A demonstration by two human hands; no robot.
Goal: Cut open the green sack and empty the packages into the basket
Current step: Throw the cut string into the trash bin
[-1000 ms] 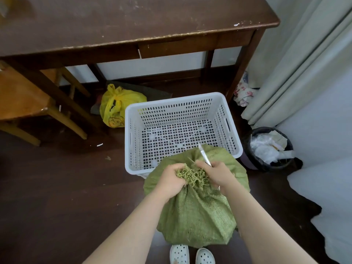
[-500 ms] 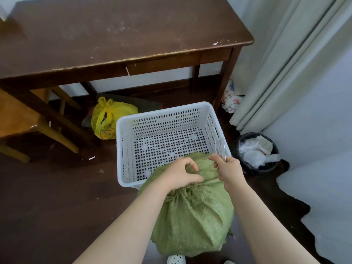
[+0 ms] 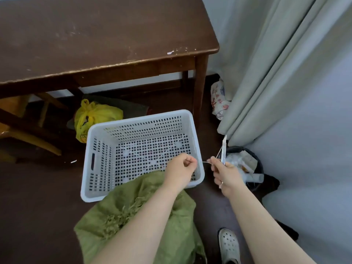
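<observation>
1. Two grips work above the floor. The left grip [image 3: 180, 168], fingers curled, pinches one end of a thin pale string [image 3: 204, 162] over the near right corner of the basket [image 3: 141, 120].
2. The right grip [image 3: 225, 175] is closed round a slim cutter [image 3: 224, 149], tip pointing up, and pinches the string's other end just right of the basket.
3. The sack [image 3: 122, 212] lies on the floor, its frayed top leaning on the basket's near wall. The left forearm hides part of its mouth, the frame edge cuts off its bottom, and its contents cannot be seen.
4. The basket stands on the floor below the tabletop [image 3: 104, 35].
5. Red print on a crumpled white wrapper [image 3: 219, 100] by the curtain [image 3: 266, 82] is too blurred to read, as is the dark print on the yellow bag [image 3: 99, 115].
6. The bin [image 3: 261, 169] sits partly behind the right grip.
</observation>
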